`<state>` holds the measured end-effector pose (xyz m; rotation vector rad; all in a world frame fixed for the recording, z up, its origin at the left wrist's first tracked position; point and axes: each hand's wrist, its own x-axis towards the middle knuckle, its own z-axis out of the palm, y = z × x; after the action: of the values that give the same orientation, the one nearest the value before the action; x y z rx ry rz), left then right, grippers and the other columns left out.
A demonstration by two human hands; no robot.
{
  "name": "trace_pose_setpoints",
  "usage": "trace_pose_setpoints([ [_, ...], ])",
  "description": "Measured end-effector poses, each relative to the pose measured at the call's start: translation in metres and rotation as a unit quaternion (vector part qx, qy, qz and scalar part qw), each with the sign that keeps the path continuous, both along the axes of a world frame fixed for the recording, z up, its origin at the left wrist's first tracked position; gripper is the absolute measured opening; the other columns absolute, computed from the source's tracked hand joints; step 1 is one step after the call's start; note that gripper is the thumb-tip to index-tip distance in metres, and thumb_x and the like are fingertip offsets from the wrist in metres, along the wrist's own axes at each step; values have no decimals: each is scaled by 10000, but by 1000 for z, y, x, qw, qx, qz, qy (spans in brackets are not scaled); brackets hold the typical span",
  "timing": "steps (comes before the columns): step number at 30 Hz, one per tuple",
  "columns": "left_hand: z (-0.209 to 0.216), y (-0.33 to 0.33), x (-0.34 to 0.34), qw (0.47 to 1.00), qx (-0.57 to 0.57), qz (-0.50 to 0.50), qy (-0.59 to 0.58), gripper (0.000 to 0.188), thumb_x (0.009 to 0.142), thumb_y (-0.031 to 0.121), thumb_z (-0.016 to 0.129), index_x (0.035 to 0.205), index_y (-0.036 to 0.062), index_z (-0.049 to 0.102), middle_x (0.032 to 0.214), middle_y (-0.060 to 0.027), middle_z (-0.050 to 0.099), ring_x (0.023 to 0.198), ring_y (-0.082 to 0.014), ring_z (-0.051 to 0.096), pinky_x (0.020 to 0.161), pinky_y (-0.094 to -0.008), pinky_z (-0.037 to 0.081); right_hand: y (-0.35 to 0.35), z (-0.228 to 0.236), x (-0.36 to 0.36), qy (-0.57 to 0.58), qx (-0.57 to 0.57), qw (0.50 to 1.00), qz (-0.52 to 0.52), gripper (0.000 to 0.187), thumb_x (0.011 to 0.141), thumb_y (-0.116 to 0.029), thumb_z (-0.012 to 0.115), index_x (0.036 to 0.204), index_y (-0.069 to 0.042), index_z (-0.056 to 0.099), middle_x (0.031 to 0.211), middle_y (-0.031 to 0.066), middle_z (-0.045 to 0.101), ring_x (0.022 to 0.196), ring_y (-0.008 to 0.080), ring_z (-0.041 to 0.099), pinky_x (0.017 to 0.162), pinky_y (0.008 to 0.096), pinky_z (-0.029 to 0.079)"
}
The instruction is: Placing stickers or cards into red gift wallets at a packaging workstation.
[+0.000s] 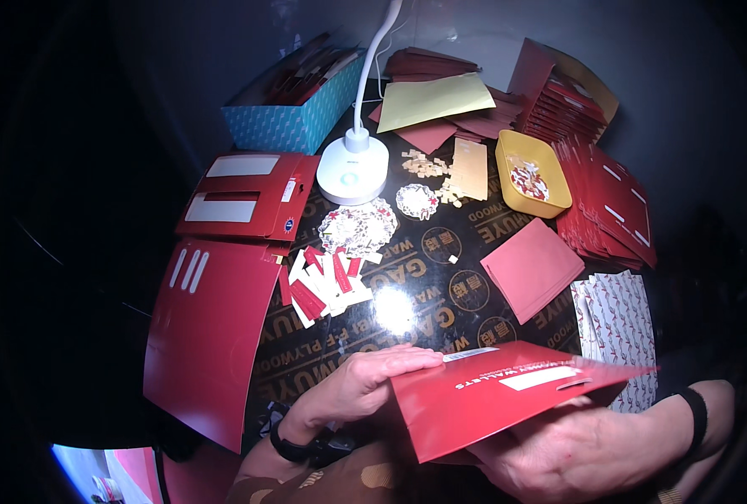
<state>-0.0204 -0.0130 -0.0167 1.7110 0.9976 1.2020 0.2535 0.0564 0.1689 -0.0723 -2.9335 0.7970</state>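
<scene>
A: How are the surface and the room?
B: The surface is a dark, shiny plywood board [428,290] with golden print, carrying a bright glare. Behind it is a grey wall [474,25]; the sides are very dark. A white plastic lamp with rounded base [352,172] stands there.
A: And the held thing?
B: A red, glossy cardboard sleeve [466,412] with a white rectangular patch, tilted over the board's near side. The left hand [369,382] lays straight, closed-together fingers on its left edge; the right hand [562,445] is underneath. Whether either one grips, I cannot tell.
</scene>
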Motion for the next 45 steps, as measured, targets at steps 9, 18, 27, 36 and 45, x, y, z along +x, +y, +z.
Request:
trace_pose_setpoints([
  [9, -1, -4, -3, 1000, -1, -15, 10, 415, 910, -73, 532, 1308, 16, 611, 1281, -141, 660, 1233, -287, 612, 1148, -440, 371, -1, -17, 82, -33, 3, 999, 4, 446, 837, -154, 579, 1192, 109, 518, 928, 197, 569, 770, 307, 577, 685, 394, 475],
  [18, 0, -2, -3, 1000, -6, -16, -9, 410, 906, -82, 538, 1299, 7, 612, 1277, -149, 660, 1226, -295, 615, 1146, -435, 378, -1, -17, 92, -63, 11, 998, 3, 498, 833, -165, 604, 1239, 104, 498, 1010, 206, 565, 841, 318, 578, 741, 392, 470],
  [27, -6, -9, -7, 1000, -20, -9, -3, 433, 908, -84, 523, 1321, 24, 599, 1298, -139, 651, 1248, -291, 601, 1161, -455, 353, 5, -6, 41, -97, 15, 995, 4, 554, 830, -175, 630, 1286, 99, 477, 1091, 215, 561, 912, 329, 579, 797, 391, 466],
  [36, -1, -11, -6, 999, -35, -1, 14, 459, 911, -95, 488, 1338, 39, 588, 1311, -132, 645, 1259, -276, 594, 1177, -461, 323, 9, 11, -20, -124, 24, 992, 4, 613, 826, -185, 655, 1333, 94, 456, 1172, 223, 557, 983, 340, 579, 853, 389, 461],
  [45, 3, 1, -2, 999, -33, -29, 24, 444, 921, -74, 500, 1339, 47, 588, 1310, -129, 645, 1260, -278, 594, 1182, -467, 316, 15, 32, -104, -146, 38, 988, -26, 673, 822, -195, 680, 1381, 90, 436, 1254, 232, 553, 1054, 351, 580, 909, 388, 457],
])
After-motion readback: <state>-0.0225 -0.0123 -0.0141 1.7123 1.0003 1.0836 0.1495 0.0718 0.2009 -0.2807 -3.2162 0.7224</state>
